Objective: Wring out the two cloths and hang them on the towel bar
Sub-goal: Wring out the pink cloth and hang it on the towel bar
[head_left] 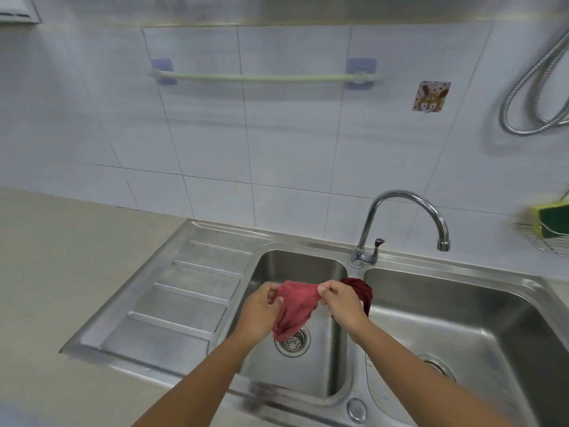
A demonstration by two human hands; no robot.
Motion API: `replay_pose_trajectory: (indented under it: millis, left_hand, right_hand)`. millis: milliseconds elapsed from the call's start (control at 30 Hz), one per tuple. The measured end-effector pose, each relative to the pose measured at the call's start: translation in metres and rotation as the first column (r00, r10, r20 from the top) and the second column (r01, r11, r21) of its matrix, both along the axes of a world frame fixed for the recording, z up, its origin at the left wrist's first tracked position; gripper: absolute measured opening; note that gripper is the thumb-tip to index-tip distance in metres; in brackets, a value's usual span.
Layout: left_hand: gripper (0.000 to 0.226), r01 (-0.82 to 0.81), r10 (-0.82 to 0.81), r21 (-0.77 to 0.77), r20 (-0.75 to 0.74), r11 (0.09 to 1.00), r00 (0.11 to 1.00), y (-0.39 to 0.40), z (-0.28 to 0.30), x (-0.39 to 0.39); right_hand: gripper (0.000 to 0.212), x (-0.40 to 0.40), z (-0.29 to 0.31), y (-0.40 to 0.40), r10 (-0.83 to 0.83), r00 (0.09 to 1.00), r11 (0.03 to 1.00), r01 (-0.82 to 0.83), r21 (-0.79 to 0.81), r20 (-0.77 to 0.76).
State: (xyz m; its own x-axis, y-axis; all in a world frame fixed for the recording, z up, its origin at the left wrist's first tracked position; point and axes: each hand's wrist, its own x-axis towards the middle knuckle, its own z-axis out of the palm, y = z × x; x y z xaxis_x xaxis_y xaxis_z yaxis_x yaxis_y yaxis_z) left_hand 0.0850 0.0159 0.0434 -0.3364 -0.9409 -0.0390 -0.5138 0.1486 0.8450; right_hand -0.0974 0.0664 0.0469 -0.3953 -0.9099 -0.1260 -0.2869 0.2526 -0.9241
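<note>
A pink cloth [294, 309] hangs above the left sink basin [295, 266], stretched between my hands. My left hand [261, 312] pinches its left top corner and my right hand [341, 300] pinches its right top corner. The cloth's lower end droops over the drain. A dark red cloth [360, 289] lies draped on the divider between the two basins, partly hidden behind my right hand. The pale green towel bar [264, 77] is mounted on the tiled wall above the sink, with nothing on it.
A chrome tap [403, 217] arches over the right basin [462, 318]. The drainboard [172, 291] lies left of the sink. A wire rack with a sponge [551, 221] is at the right edge, below a metal shower hose [535, 97]. A sticker hook [431, 96] is right of the bar.
</note>
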Motion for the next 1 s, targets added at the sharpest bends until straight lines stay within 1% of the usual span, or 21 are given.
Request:
replay_pose_trajectory:
  millis: [33, 100, 200, 267, 300, 333, 400, 433, 467, 500, 567, 633, 700, 733, 800, 933, 1000]
  left_hand:
    - [0.015, -0.017, 0.017, -0.017, 0.000, 1.000, 1.000, -0.001, 0.001, 0.002]
    - [0.017, -0.058, 0.058, -0.049, 0.006, 0.997, 0.998, -0.003, 0.001, 0.006]
    - [0.021, -0.093, 0.094, -0.048, 0.014, 0.994, 0.995, -0.007, -0.001, 0.013]
    - [0.032, -0.051, 0.052, -0.028, 0.034, 0.998, 0.998, -0.009, -0.001, 0.014]
    - [0.033, -0.018, 0.019, -0.024, 0.057, 1.000, 0.998, -0.010, -0.001, 0.013]
    - [0.028, 0.010, -0.007, -0.034, 0.088, 0.999, 0.996, -0.010, -0.001, 0.012]
    - [0.011, 0.025, -0.012, -0.088, 0.150, 0.996, 0.989, -0.013, 0.000, 0.010]
    - [0.007, 0.019, 0.002, -0.111, 0.181, 0.994, 0.984, -0.015, 0.001, 0.010]
    - [0.005, 0.018, 0.008, -0.124, 0.210, 0.992, 0.978, -0.016, 0.003, 0.010]
    - [0.007, 0.029, 0.006, -0.139, 0.244, 0.990, 0.970, -0.016, 0.004, 0.011]
    - [0.014, 0.093, -0.039, -0.160, 0.312, 0.983, 0.949, -0.015, 0.006, 0.010]
    - [0.015, 0.174, -0.114, -0.149, 0.343, 0.973, 0.932, -0.014, 0.005, 0.011]
    - [0.006, 0.220, -0.174, -0.111, 0.328, 0.969, 0.929, -0.015, 0.003, 0.013]
    - [0.005, 0.224, -0.182, -0.105, 0.312, 0.969, 0.933, -0.015, 0.001, 0.015]
    - [0.008, 0.202, -0.163, -0.120, 0.276, 0.972, 0.947, -0.015, -0.002, 0.017]
    - [0.008, 0.098, -0.045, -0.191, 0.265, 0.977, 0.963, -0.013, -0.004, 0.015]
    - [0.014, 0.057, 0.011, -0.243, 0.273, 0.968, 0.962, -0.013, -0.001, 0.013]
  right_hand:
    - [0.020, 0.001, 0.000, -0.001, -0.014, 1.000, 1.000, 0.014, -0.013, 0.020]
    - [0.021, 0.003, 0.002, -0.003, -0.048, 0.996, 0.999, 0.049, -0.016, 0.074]
    - [0.019, 0.002, 0.011, -0.005, -0.058, 0.990, 0.998, 0.062, -0.027, 0.130]
    - [0.016, 0.001, 0.018, -0.005, 0.030, 0.991, 0.999, -0.027, -0.031, 0.129]
    - [0.016, 0.000, 0.019, -0.005, 0.101, 0.988, 0.995, -0.099, -0.016, 0.115]
    - [0.019, -0.002, 0.020, -0.005, 0.182, 0.980, 0.983, -0.184, 0.019, 0.080]
    - [0.036, -0.006, 0.019, -0.005, 0.356, 0.931, 0.927, -0.342, 0.156, -0.076]
    - [0.041, -0.008, 0.019, -0.005, 0.423, 0.888, 0.894, -0.379, 0.239, -0.177]
    - [0.039, -0.009, 0.017, -0.006, 0.469, 0.834, 0.871, -0.384, 0.305, -0.289]
    - [0.033, -0.010, 0.017, -0.007, 0.495, 0.770, 0.861, -0.370, 0.350, -0.403]
    - [0.028, -0.011, 0.018, -0.009, 0.487, 0.637, 0.873, -0.331, 0.358, -0.598]
    - [0.023, -0.010, 0.020, -0.010, 0.430, 0.510, 0.901, -0.296, 0.317, -0.745]
    - [0.021, -0.011, 0.023, -0.011, 0.378, 0.415, 0.918, -0.287, 0.275, -0.828]
    - [0.019, -0.012, 0.024, -0.012, 0.375, 0.396, 0.917, -0.290, 0.273, -0.838]
    - [0.021, -0.014, 0.026, -0.012, 0.393, 0.400, 0.909, -0.303, 0.285, -0.828]
    - [0.029, -0.018, 0.026, -0.013, 0.393, 0.484, 0.907, -0.344, 0.244, -0.782]
    - [0.029, -0.018, 0.026, -0.013, 0.387, 0.486, 0.906, -0.360, 0.224, -0.784]
